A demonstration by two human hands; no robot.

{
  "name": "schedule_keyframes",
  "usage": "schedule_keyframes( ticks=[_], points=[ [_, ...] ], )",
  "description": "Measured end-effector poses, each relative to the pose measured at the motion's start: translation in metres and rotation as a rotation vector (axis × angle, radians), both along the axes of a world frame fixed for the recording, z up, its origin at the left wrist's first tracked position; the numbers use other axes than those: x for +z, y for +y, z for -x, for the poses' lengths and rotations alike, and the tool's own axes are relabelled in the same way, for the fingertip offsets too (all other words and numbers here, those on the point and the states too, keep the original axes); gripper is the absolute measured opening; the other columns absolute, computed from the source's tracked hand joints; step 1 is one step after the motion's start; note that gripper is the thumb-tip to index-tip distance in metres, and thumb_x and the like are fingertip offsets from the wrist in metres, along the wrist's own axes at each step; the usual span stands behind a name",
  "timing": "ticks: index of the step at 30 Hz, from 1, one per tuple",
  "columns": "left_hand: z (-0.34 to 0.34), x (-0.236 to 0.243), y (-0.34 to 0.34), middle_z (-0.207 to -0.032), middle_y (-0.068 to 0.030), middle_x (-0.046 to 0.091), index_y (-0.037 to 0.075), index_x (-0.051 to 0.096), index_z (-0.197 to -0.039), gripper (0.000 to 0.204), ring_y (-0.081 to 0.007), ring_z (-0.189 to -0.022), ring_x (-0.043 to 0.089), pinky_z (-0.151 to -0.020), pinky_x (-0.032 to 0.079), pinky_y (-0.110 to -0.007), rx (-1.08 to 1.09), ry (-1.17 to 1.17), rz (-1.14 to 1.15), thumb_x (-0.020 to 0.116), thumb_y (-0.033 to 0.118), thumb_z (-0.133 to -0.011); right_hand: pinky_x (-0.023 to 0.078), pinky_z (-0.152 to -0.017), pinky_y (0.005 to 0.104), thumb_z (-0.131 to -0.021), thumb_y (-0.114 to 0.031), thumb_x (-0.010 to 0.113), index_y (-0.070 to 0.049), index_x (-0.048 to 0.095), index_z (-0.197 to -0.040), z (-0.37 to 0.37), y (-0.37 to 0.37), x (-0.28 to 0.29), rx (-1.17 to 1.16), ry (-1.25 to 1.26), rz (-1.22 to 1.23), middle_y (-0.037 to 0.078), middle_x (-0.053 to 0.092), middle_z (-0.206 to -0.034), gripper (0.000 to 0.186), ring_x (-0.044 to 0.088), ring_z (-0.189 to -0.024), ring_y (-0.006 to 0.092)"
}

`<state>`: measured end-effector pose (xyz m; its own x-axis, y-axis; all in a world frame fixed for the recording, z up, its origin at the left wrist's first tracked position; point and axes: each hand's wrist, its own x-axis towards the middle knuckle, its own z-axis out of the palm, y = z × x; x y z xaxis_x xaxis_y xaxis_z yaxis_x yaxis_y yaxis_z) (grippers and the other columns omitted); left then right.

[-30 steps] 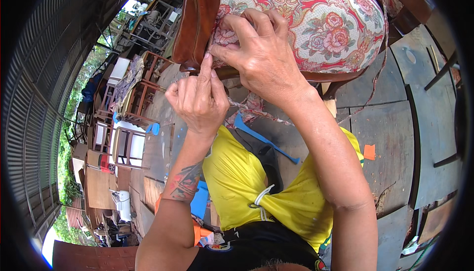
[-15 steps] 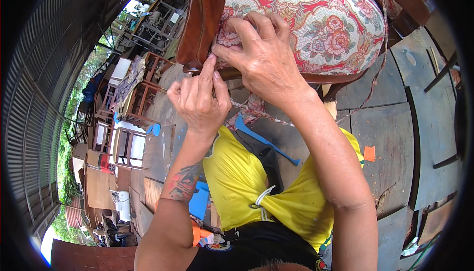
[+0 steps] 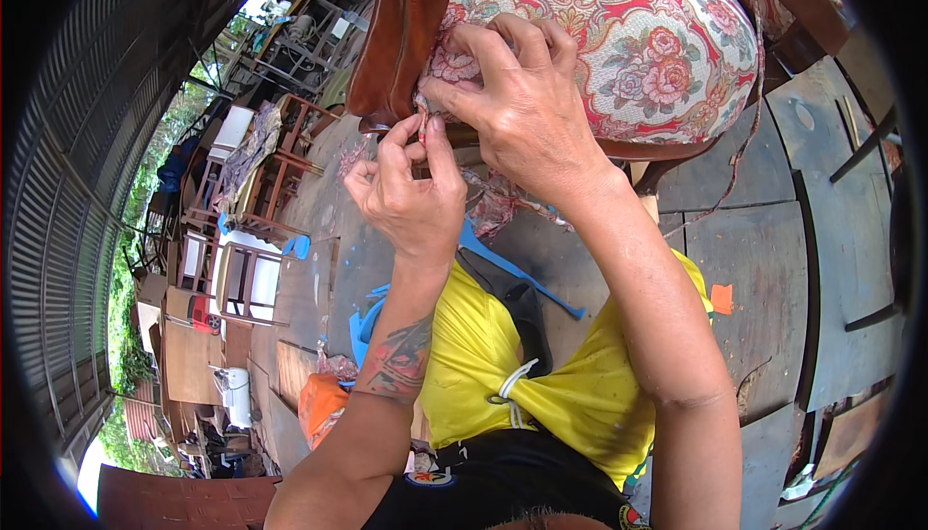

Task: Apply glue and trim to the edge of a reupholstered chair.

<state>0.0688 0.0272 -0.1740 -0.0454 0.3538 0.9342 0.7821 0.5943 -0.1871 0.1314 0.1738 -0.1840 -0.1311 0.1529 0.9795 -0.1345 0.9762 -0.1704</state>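
Observation:
An upholstered chair seat (image 3: pixel 667 57) with a red and cream rose pattern fills the top middle, beside a curved, polished brown wooden post (image 3: pixel 401 32). At the seat corner by the post's lower end, a thin strip of patterned fabric piping (image 3: pixel 422 108) runs down. My left hand (image 3: pixel 411 197) pinches the piping between thumb and forefinger, other fingers curled. Just above, my right hand (image 3: pixel 532 110) is closed, its bent fingers against the upholstery and its thumb pressing at the upper piping. A long twisted length of piping (image 3: pixel 739 158) trails down at the seat's right.
Below the seat, a blue plastic piece (image 3: pixel 517 274) and fabric scraps (image 3: pixel 495 206) lie above my yellow shorts (image 3: pixel 474 346). Wooden chair frames (image 3: pixel 256 274) stand at the left. An orange bag (image 3: pixel 324 404) sits by my left forearm. Grey floor panels (image 3: pixel 749 259) stretch rightward.
My left hand has shifted slightly right and down, its forefinger drawn back from the seat corner into a pinch on the piping. My right hand stays nearly in place.

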Motion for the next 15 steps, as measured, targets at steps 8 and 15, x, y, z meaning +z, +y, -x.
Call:
schedule_keyframes(
  ticks=[8,15],
  points=[
    [0.003,0.0,0.005,-0.066,0.0001,0.071,0.009,0.068,-0.087,0.014,-0.0152,-0.057,0.063,-0.076,0.039,-0.035,0.09,-0.02,-0.097,0.079,0.015,-0.091,0.031,-0.112,0.0523,-0.081,-0.027,0.071,-0.021,0.079,-0.095,0.002,0.0,-0.001,-0.01,0.016,-0.008,0.007,0.061,-0.119,0.017,0.051,-0.125,0.0307],
    [-0.008,-0.004,0.017,-0.063,-0.0045,0.068,0.007,0.068,-0.08,0.02,-0.0187,-0.06,0.063,-0.08,0.04,-0.037,-0.279,-0.84,-0.473,0.076,0.02,-0.095,0.031,-0.112,0.0528,-0.082,-0.028,0.071,-0.021,0.078,-0.096,0.001,-0.002,-0.001,-0.013,-0.002,-0.011,0.007,0.06,-0.118,0.017,0.05,-0.125,0.0311]
  ],
)
